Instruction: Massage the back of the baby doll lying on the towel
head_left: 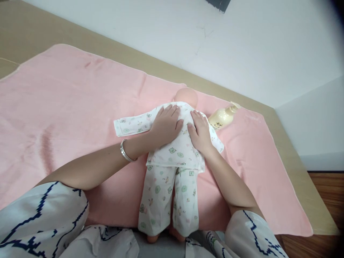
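Note:
A baby doll (172, 150) lies face down, its bare head (186, 96) pointing away from me and its feet at the near edge. White printed pyjamas cover it, a long-sleeved top (174, 154) and trousers (158, 197). My left hand (167, 123) rests flat on the upper left of the doll's back, fingers stretched out. On the upper right of the back lies my right hand (200, 132), its fingers extended and slightly apart. Neither hand grasps anything. The doll's left-hand sleeve (133, 124) stretches out sideways; my right forearm partly covers the other side.
A cream pump bottle (223, 116) lies tilted on the pink blanket (80, 96), just right of the doll's shoulder. The blanket covers a wooden table (292, 161). Behind stands a white wall (166, 36). Brown wooden flooring (328, 186) shows at the right.

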Motion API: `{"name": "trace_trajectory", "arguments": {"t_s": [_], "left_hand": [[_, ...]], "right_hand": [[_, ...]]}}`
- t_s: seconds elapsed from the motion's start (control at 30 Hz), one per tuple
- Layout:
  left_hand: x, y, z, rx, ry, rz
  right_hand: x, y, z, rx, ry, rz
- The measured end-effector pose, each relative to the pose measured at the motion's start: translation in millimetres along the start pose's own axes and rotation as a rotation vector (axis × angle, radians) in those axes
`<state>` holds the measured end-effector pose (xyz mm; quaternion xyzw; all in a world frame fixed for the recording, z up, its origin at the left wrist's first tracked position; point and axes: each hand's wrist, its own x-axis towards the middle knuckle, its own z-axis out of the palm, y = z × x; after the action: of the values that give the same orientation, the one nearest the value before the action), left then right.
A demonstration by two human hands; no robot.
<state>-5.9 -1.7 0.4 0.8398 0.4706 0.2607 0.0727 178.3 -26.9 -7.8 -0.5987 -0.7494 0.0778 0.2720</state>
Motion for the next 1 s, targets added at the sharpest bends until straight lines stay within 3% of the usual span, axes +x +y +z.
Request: {"name": "trace_trajectory", "arguments": {"t_s": [0.2, 0.4, 0.53, 0.8, 1.0], "left_hand": [[-16.8, 20.2, -3.1, 0.13, 0.03, 0.027], [4.3, -0.2, -4.2, -0.017, -0.045, 0.035], [10.4, -4.4, -6.1, -0.05, -0.075, 0.013], [-13.4, 19.6, -5.8, 0.079, -0.008, 0.055], [-5.6, 10.4, -4.4, 0.036, 0.011, 0.072]], "right_hand": [[6.4, 2.9, -10.8, -0.046, -0.069, -0.04], [-8.4, -25.1, -16.6, -0.092, -0.159, -0.07], [-9.5, -29.5, -12.6, -0.036, -0.149, -0.001], [14.3, 0.4, -5.9, -0.006, -0.085, -0.048], [10.4, -11.6, -11.8, -0.045, -0.065, -0.078]]}}
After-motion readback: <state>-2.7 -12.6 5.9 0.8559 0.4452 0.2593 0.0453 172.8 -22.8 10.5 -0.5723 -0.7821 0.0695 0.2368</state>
